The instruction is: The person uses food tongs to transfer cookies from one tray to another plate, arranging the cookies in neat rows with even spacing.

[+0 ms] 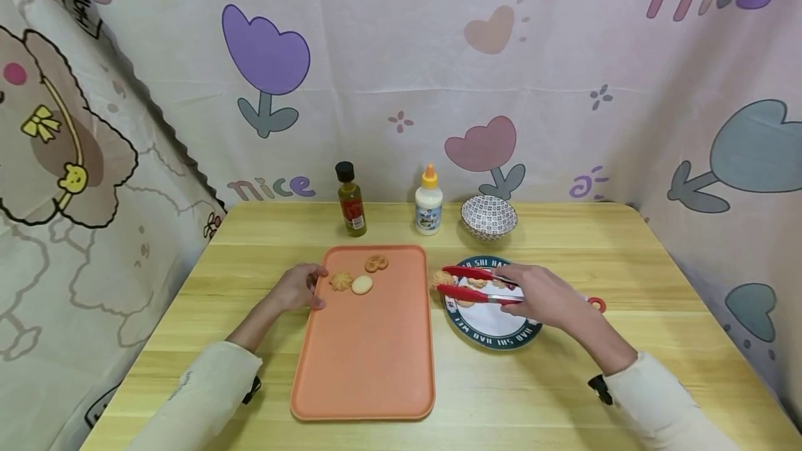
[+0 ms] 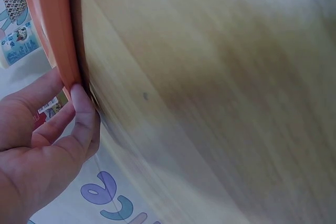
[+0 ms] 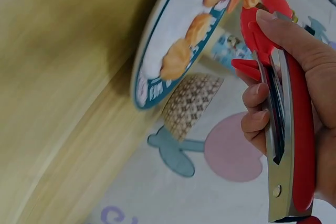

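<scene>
1 orange tray [image 1: 370,360] bearing 3 cookies [image 1: 341,281]; 2 bottles [image 1: 354,213] behind, 1 patterned bowl [image 1: 487,230], 1 plate [image 1: 495,320] bearing at least 3 cookies. Left hand [image 1: 296,287] nearly closed, pinching tray's left rim. Right hand [image 1: 540,294] curled round 1 red tongs [image 1: 466,294], 1 cookie [image 1: 441,280] between tips, between tray and plate. Wooden bench [image 1: 532,395]; printed cloth [image 1: 388,33] behind.

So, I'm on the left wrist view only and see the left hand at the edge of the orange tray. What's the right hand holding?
Observer: The right hand grips red-tipped tongs, with a cookie between their tips.
Operator: Copy. Does anything lie on the tray? My angle only gives me its side.
Observer: Yes, three cookies lie near its far end in the head view.
</scene>
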`<state>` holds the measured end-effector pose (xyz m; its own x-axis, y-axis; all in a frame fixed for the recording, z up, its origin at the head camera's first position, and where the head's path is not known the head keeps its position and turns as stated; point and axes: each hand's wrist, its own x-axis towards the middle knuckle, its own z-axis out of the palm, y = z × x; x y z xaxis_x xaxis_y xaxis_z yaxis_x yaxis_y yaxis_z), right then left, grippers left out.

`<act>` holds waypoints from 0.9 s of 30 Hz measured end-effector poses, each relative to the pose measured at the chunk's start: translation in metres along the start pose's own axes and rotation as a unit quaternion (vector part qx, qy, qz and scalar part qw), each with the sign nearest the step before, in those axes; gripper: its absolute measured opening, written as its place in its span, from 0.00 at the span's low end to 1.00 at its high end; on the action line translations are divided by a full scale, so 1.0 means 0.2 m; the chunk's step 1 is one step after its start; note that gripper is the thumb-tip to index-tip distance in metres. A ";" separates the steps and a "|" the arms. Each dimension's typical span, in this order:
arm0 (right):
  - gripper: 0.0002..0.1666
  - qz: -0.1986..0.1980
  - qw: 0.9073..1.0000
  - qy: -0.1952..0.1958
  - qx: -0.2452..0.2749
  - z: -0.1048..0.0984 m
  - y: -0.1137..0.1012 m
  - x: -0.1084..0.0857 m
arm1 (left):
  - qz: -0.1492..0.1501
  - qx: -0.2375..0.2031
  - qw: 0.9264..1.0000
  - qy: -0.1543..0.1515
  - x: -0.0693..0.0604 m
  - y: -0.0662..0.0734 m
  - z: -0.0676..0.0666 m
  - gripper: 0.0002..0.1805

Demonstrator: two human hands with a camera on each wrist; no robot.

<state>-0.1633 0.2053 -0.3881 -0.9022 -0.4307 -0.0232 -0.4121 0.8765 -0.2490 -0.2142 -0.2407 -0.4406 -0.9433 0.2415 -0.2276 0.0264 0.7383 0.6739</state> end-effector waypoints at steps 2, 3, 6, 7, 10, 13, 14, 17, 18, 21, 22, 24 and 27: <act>0.38 0.007 1.000 0.001 -0.002 -0.01 0.03 -0.03 | -0.002 -0.003 1.000 0.000 0.00 0.00 0.00 0.32; 0.38 0.009 1.000 0.002 -0.004 -0.02 0.04 -0.04 | -0.003 -0.003 1.000 0.000 0.00 0.00 0.00 0.32; 0.38 0.027 1.000 0.005 0.000 -0.03 0.08 -0.09 | 0.000 -0.002 1.000 0.001 0.00 0.00 0.01 0.32; 0.38 0.032 0.999 0.005 0.003 -0.04 0.10 -0.10 | 0.000 -0.001 1.000 0.002 0.00 0.00 0.01 0.32; 0.38 0.043 0.999 0.007 0.009 -0.04 0.13 -0.14 | 0.001 0.002 1.000 0.002 0.00 0.00 0.01 0.33; 0.38 0.048 0.999 0.011 0.009 -0.03 0.16 -0.18 | -0.002 0.001 1.000 0.003 0.00 0.00 0.00 0.33; 0.37 0.049 0.999 0.012 0.008 -0.03 0.17 -0.19 | -0.002 0.000 1.000 0.002 0.00 0.00 0.00 0.33; 0.37 0.057 0.998 0.012 0.007 -0.02 0.20 -0.22 | 0.002 -0.001 1.000 0.001 0.00 0.00 0.00 0.33; 0.36 0.060 0.998 0.012 0.006 -0.01 0.21 -0.23 | 0.002 -0.002 1.000 0.001 0.00 0.00 0.00 0.33; 0.36 0.065 0.998 0.010 0.008 0.00 0.22 -0.25 | 0.002 0.000 1.000 0.001 0.00 0.00 0.00 0.32; 0.35 0.066 0.998 0.011 0.008 0.00 0.23 -0.26 | 0.003 0.002 1.000 0.000 0.00 0.00 0.00 0.32; 0.35 0.068 0.998 0.012 0.009 0.00 0.23 -0.27 | 0.001 0.004 1.000 0.001 0.00 0.00 0.00 0.32; 0.35 0.069 0.997 0.011 0.012 0.01 0.24 -0.28 | 0.003 0.009 1.000 0.001 0.00 0.00 0.00 0.32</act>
<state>-0.1323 0.2706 -0.4012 -0.9529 -0.3008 -0.0378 -0.2804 0.9219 -0.2675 -0.2141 -0.2400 -0.4402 -0.9436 0.2448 -0.2231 0.0374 0.7480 0.6627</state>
